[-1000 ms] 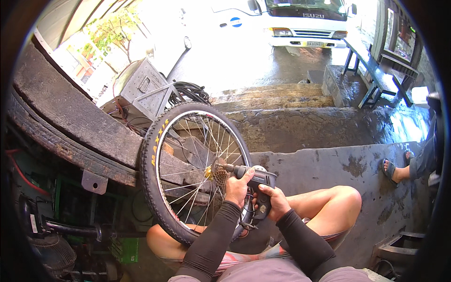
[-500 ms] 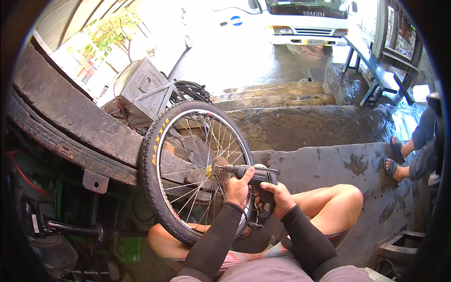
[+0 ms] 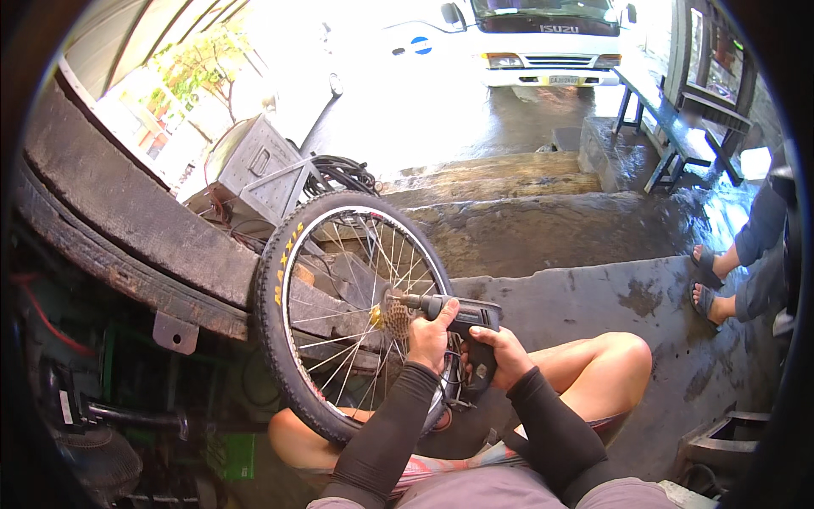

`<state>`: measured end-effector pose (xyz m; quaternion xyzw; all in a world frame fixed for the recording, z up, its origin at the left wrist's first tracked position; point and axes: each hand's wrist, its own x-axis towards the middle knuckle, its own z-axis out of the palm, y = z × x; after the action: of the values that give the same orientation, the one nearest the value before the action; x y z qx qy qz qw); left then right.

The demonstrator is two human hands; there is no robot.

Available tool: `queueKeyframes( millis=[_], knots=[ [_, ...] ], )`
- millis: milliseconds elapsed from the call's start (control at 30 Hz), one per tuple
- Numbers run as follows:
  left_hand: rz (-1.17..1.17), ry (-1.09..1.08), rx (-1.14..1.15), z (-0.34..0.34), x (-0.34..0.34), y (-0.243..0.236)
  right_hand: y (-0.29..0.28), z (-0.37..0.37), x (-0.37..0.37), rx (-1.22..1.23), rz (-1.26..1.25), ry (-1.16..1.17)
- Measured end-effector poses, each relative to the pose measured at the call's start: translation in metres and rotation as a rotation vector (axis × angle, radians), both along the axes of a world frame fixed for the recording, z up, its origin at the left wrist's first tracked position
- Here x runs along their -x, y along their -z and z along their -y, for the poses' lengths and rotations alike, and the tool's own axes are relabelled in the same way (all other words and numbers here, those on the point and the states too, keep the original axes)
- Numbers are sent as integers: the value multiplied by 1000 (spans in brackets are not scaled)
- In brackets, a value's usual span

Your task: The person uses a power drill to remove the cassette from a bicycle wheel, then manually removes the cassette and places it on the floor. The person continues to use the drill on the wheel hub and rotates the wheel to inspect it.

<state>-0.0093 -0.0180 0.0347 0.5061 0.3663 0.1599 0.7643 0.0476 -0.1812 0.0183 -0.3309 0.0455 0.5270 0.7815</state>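
Observation:
A dark power drill (image 3: 462,314) lies across both hands, its chuck pointing left at the hub of a bicycle wheel. My left hand (image 3: 430,341) is wrapped round the front of the drill, thumb on top. The pistol grip is closed in my right hand (image 3: 502,352). The bicycle wheel (image 3: 273,327) stands upright in front of me, slightly tilted, with a black knobby tyre and thin spokes. At its middle sits a rusty brown sprocket cassette (image 3: 396,316) beside a gold-coloured hub (image 3: 376,316). The drill's tip meets the cassette's centre; the exact contact is too small to tell.
Thick worn timber (image 3: 127,212) runs along the left. A grey metal box (image 3: 259,165) and coiled black cable (image 3: 339,176) lie beyond the wheel. Concrete steps (image 3: 509,225) lead to a white truck (image 3: 547,51). A blue bench (image 3: 666,119) and another person's sandalled feet (image 3: 708,288) are at right.
The view has shifted slightly. The wheel's top edge appears a little lower, while both hands keep the same hold on the drill at the hub.

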Motion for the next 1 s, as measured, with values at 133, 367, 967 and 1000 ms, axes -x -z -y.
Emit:
queueKeyframes(
  millis=[133,367,967,1000],
  knots=[
    [-121,18,-40,-7,-7,6,17,-12,-5,14,-149,12],
    [-154,1,-47,-17,-10,19,15,-19,5,57,-178,75],
    [-326,136,-87,-39,-23,39,25,-31,9,-20,-386,106],
    [-318,141,-104,-39,-21,39,23,-30,12,-15,-346,103]
  ],
)
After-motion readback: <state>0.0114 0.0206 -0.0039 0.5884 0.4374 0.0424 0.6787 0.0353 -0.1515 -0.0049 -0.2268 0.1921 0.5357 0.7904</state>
